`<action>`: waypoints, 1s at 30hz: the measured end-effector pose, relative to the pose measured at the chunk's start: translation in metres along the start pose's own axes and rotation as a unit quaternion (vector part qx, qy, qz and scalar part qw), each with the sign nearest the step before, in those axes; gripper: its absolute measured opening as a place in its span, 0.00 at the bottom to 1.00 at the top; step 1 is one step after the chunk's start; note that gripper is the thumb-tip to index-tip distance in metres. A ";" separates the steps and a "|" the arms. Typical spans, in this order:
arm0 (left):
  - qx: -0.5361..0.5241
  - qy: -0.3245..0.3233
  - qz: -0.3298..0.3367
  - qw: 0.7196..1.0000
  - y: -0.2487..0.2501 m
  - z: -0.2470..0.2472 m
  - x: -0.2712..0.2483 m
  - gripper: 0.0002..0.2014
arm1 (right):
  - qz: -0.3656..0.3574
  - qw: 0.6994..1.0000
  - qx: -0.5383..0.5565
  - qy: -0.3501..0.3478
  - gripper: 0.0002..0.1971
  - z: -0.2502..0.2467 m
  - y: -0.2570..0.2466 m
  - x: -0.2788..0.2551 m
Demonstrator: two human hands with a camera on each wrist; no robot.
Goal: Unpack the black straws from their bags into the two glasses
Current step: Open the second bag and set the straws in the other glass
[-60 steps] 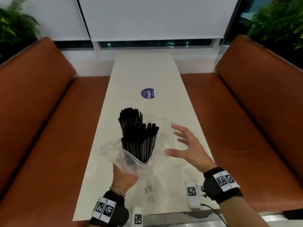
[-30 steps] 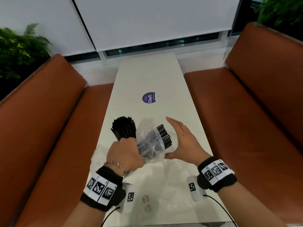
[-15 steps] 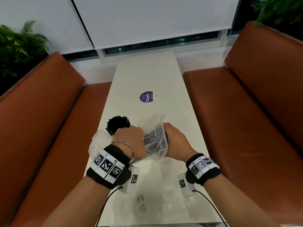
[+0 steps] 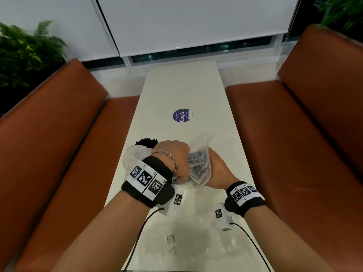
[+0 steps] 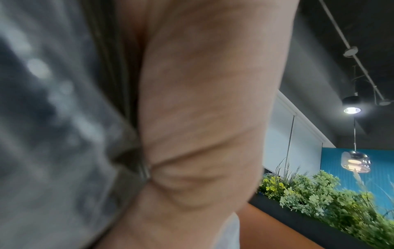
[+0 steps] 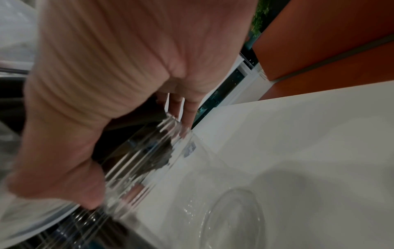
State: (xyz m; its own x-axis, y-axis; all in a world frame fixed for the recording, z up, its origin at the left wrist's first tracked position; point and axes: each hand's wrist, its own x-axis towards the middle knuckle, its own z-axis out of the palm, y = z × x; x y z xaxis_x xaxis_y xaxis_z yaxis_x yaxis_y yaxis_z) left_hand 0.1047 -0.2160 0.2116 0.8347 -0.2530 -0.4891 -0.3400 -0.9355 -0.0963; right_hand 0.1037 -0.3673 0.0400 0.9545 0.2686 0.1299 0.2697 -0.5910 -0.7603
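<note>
My left hand (image 4: 172, 157) grips a clear plastic bag of black straws (image 4: 198, 163), held upended over the table's middle. In the left wrist view the bag (image 5: 42, 101) is a grey blur against my palm. My right hand (image 4: 218, 168) is pressed against the bag's right side. In the right wrist view its fingers (image 6: 187, 109) curl round a ribbed clear glass (image 6: 145, 160), tilted, with dark straws inside. In the head view that glass is hidden behind the bag and hands. A second bunch of black straws (image 4: 146, 141) stands just behind my left hand; its glass is hidden.
A crumpled empty bag (image 4: 133, 156) lies left of my left wrist, and more clear plastic (image 4: 196, 232) lies on the near end of the white table (image 4: 186, 91). A purple round sticker (image 4: 181, 115) marks the table's middle. Orange benches (image 4: 59, 144) flank both sides.
My left hand turned the bag of straws over and brought it to the glass, which my right hand closed round. Both hands have since stayed pressed together.
</note>
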 end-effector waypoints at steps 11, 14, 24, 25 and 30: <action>-0.039 0.011 0.011 0.999 -0.010 -0.014 0.004 0.33 | -0.038 0.996 0.079 -0.028 0.39 -0.001 0.005 0.006; -0.043 0.029 0.009 0.999 -0.014 -0.018 0.006 0.38 | -0.045 0.995 0.084 -0.017 0.49 0.001 0.007 0.008; -0.084 0.027 -0.005 0.996 -0.030 -0.026 0.009 0.35 | 0.004 0.995 0.088 -0.054 0.44 -0.002 -0.001 0.011; -0.096 0.023 -0.007 0.995 -0.033 -0.026 0.009 0.35 | 0.006 0.995 0.086 -0.056 0.45 -0.001 -0.002 0.012; -0.158 0.003 -0.014 0.987 -0.047 -0.027 0.008 0.31 | 0.051 0.993 0.077 -0.072 0.53 0.006 -0.002 0.009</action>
State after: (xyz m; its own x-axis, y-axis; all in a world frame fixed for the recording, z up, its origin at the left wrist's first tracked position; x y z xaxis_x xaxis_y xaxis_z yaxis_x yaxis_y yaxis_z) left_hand 0.1391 -0.1803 0.2361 0.8446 -0.2262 -0.4852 -0.1647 -0.9722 0.1666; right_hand 0.1107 -0.3592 0.0385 0.9445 0.3263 -0.0370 0.1393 -0.5002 -0.8547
